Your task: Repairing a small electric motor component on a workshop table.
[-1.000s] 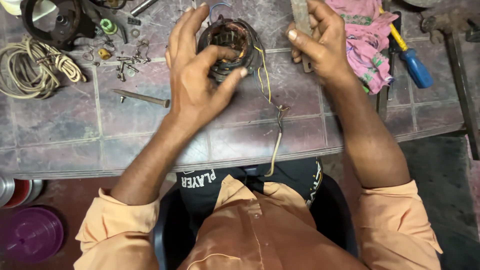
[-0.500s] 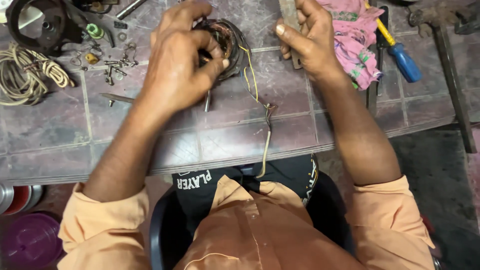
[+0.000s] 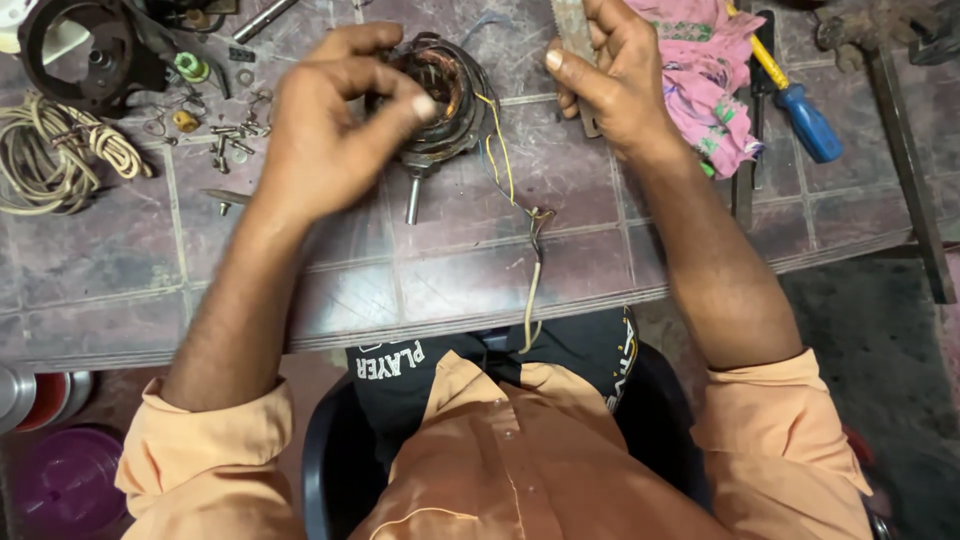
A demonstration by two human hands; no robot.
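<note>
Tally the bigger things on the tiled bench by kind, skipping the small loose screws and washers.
Motor stator with shaft, under the left hand: 1
Flat metal bar, in the right hand: 1
Blue-handled screwdriver: 1
Pink cloth: 1
Coil of cord: 1
Black round housing: 1
Total: 6

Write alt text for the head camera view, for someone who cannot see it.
A person's left hand grips a small electric motor with copper windings on a tiled table, while the right hand holds a flat metal tool. Loose screws, coiled cord, a pink cloth and a blue-handled screwdriver lie around.
</note>
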